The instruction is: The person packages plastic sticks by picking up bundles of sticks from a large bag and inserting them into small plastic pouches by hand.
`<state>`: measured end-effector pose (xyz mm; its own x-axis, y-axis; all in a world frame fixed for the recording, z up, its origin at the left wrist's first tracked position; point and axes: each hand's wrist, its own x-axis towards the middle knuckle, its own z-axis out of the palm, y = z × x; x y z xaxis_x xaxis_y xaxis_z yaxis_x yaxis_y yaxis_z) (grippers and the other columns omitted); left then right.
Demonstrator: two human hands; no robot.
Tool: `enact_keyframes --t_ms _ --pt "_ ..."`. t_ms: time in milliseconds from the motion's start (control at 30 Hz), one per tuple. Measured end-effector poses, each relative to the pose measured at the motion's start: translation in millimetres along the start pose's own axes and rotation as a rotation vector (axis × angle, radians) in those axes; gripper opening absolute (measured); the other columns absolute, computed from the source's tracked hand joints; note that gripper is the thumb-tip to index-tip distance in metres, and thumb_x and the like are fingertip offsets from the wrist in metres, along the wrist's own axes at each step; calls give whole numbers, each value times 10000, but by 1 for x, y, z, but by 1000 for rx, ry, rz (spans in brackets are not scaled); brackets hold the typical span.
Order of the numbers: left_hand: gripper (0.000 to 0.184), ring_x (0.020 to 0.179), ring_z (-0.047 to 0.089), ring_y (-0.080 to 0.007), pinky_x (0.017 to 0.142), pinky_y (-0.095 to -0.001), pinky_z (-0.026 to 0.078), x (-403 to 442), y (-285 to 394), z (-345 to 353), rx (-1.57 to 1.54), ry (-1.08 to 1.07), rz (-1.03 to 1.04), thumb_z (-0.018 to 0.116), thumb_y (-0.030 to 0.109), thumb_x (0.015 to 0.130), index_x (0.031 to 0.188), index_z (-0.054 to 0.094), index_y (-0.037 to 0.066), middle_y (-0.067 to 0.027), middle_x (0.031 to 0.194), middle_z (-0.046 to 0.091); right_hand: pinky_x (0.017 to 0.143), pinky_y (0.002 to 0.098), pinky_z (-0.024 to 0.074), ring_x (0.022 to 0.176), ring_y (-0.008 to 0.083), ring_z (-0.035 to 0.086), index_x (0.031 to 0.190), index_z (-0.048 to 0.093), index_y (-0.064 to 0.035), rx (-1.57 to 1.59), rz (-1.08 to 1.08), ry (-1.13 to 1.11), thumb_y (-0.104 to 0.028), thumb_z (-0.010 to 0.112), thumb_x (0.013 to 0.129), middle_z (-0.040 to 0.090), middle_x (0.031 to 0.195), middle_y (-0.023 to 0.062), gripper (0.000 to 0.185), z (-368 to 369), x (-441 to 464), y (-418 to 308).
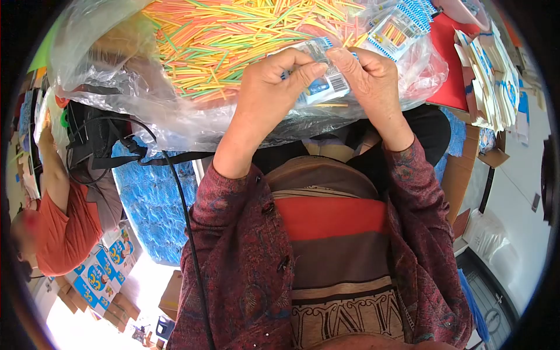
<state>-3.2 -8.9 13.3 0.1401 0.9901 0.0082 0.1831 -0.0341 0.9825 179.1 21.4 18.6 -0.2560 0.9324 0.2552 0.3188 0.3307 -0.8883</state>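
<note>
Between my two hands is a small blue-and-white printed plastic packet [333,83], its barcode side facing me. My left hand [279,79] pinches its left side between thumb and fingers. On the packet's upper right, my right hand [368,73] grips with the thumb pressed on top; its fingertips are partly hidden behind. Beneath and beyond the packet lies a big heap of thin yellow, pink, orange and green sticks [233,41]. The heap rests on a clear plastic sheet [140,111]. Past my right hand lie filled packets [398,32] with coloured sticks showing through.
Flattened printed cartons [493,79] stand stacked at right on a red surface [446,70]. A pink basin [469,10] sits at the top right. Blue packaging [154,198] fills a container at left. Another person in an orange top [70,227] works at far left, near printed boxes [96,280].
</note>
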Motion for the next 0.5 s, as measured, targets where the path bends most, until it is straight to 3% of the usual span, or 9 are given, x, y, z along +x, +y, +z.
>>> enact_keyframes --t_ms 67,167,300,433,500 --pt "218 777 597 -89 687 -261 487 -1 0 0 90 -24 -44 746 202 853 979 659 47 -36 866 655 475 212 358 565 3 395 849 734 -25 -34 -16 -19 -250 702 910 478 544 -33 236 0 5 -4" --pt "224 768 639 -134 673 -284 497 -1 1 9 78 183 323 763 197 824 963 661 54 -45 885 677 445 240 340 526 14 380 807 728 -29 0 -57 -69 -294 695 912 456 514 -10 287 4 16 -11" --pt "237 760 661 -192 672 -304 509 2 -2 0 239 260 345 777 193 799 965 664 67 -49 912 690 499 225 335 599 19 358 831 713 -10 -106 176 -195 -281 679 927 419 592 -42 289 3 31 -21" --pt "217 742 652 -225 666 -310 510 3 -2 4 209 456 333 775 173 794 948 659 73 -54 899 683 490 229 328 595 18 354 830 709 -9 -27 32 -83 -294 673 932 419 590 -40 304 14 33 -16" --pt "208 740 648 -231 666 -310 510 4 -9 1 177 414 303 773 166 794 938 656 73 -53 890 681 490 229 329 596 17 355 848 713 -12 -56 23 -102 -294 673 932 423 593 -43 297 14 33 -14"
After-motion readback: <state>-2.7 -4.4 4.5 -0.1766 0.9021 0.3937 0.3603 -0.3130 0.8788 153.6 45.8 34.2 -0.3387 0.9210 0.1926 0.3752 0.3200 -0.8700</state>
